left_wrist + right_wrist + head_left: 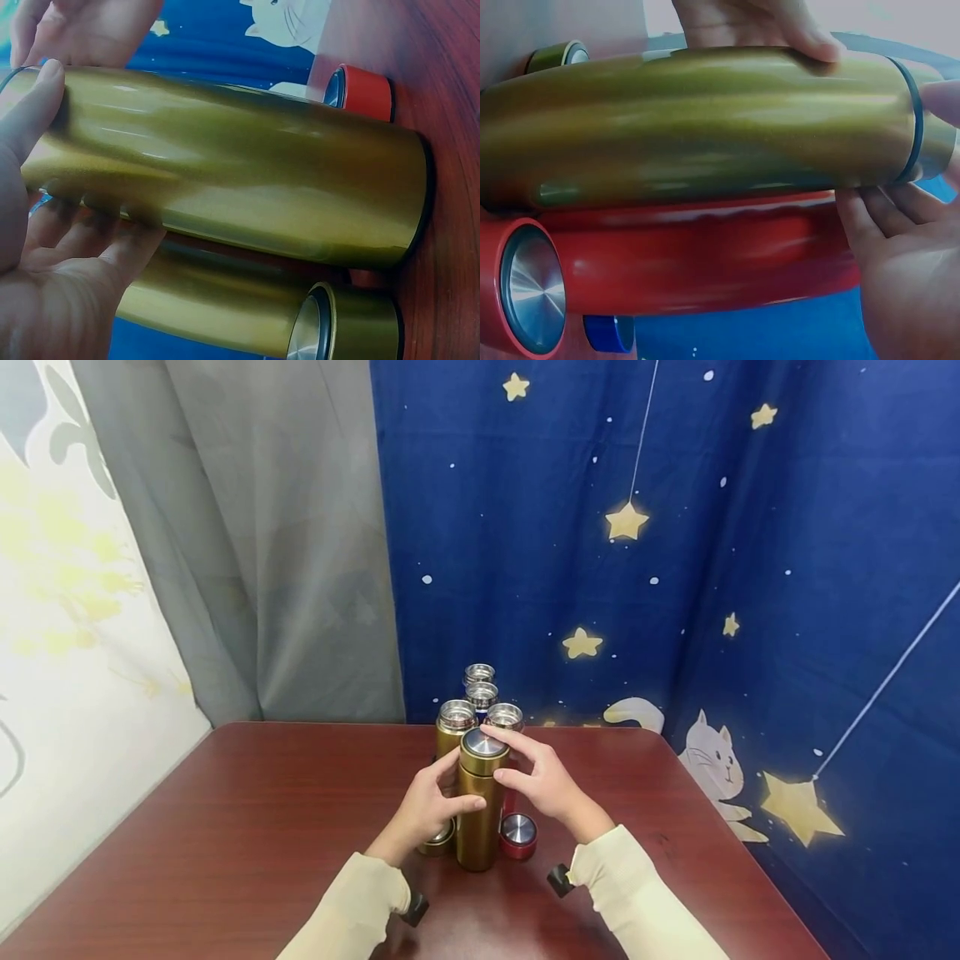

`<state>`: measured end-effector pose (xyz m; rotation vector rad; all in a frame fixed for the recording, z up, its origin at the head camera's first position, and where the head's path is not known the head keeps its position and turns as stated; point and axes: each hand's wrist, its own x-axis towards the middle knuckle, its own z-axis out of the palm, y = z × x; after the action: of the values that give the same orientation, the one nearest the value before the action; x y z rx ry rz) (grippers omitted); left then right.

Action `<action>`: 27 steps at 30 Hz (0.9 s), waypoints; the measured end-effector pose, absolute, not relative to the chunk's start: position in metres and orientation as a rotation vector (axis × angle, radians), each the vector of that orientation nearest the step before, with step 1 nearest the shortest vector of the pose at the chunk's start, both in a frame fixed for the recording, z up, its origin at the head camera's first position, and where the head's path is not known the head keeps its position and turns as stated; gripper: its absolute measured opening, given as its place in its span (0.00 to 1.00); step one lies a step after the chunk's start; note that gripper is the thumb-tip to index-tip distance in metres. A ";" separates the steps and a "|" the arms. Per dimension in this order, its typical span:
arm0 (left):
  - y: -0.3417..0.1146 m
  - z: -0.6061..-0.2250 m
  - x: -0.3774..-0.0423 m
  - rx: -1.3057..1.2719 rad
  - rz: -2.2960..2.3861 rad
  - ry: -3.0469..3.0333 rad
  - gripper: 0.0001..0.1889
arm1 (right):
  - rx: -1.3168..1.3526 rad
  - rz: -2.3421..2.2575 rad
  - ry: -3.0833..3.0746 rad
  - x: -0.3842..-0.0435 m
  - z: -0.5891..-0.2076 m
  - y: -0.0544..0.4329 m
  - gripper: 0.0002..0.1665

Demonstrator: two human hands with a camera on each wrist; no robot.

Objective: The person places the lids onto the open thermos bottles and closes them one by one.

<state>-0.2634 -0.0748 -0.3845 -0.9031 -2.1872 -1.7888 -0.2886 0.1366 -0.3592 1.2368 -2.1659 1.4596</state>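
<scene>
A gold thermos flask (476, 827) with a silver-topped lid (484, 742) stands upright on the table, between both hands. My left hand (429, 806) grips its body, thumb on the near side and fingers round the far side, as the left wrist view shows. With thumb and fingers my right hand (546, 779) holds the lid at the top. Behind it stand an open gold flask (448, 739) and an open red flask (506, 717). A loose gold lid (364, 322) lies by the left hand's side, and a red lid (519, 837) lies at the right.
Farther back are two more open flasks, one with a steel mouth (482, 695) and another behind it (479, 673). A blue lid (609, 333) sits on the table behind the red one. Curtains hang beyond the far edge of the brown table (300, 827).
</scene>
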 end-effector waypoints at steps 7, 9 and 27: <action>-0.074 -0.385 -0.263 -0.913 -1.768 -2.166 0.40 | 1.085 1.007 -2.197 -0.287 -0.356 0.138 0.33; -0.074 -0.385 -0.263 -0.911 -1.770 -2.163 0.40 | 1.031 0.900 -2.176 -0.285 -0.355 0.136 0.33; -0.072 -0.384 -0.263 -0.921 -1.810 -2.154 0.40 | 0.803 0.477 -2.085 -0.276 -0.359 0.120 0.34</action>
<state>-0.2628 -0.0723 -0.3838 -0.9212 -2.1540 -1.8104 -0.2756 0.1198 -0.3591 0.8032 -2.0855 0.4774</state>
